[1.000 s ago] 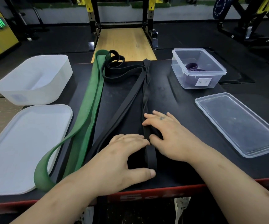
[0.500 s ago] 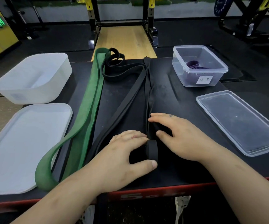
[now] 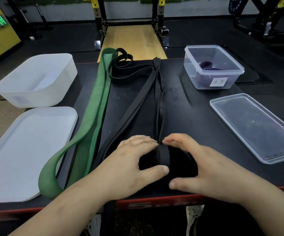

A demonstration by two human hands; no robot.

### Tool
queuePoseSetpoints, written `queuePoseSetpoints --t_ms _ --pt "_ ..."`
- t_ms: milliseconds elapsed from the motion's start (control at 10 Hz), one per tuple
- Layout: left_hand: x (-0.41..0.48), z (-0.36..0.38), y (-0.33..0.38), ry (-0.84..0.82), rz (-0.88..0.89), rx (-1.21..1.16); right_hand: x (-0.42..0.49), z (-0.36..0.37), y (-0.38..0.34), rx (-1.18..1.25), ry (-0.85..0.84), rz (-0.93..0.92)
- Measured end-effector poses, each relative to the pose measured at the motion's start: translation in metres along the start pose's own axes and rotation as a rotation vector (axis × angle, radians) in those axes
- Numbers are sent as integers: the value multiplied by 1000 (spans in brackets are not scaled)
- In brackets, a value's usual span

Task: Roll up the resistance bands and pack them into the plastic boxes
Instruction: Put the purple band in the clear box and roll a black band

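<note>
Two hands | left hand [image 3: 134, 160], right hand [image 3: 204, 167] grip black band roll [image 3: 163, 155] between them

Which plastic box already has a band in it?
The clear labelled plastic box at far right: a purple band lies inside. The frosted white box at left shows none.

Flat green rubber band [image 3: 93, 116], thin black rubber bands [image 3: 137, 103], coiled purple band [image 3: 206, 65], black worktop [image 3: 189, 106] edged red.
</note>
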State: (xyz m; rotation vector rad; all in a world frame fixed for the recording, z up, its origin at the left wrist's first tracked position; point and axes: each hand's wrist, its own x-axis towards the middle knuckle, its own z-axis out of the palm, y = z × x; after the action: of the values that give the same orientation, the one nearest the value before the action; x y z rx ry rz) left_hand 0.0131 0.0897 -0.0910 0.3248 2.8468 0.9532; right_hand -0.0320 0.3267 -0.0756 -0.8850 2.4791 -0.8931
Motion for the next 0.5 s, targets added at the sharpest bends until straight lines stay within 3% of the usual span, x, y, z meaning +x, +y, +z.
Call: queuePoseSetpoints --t_ms 300,500 --pt "4 -3 0 3 16 -30 9 8 1 -16 109 -70" --pt "2 -5 -1 9 -33 -55 17 9 9 -32 119 -5"
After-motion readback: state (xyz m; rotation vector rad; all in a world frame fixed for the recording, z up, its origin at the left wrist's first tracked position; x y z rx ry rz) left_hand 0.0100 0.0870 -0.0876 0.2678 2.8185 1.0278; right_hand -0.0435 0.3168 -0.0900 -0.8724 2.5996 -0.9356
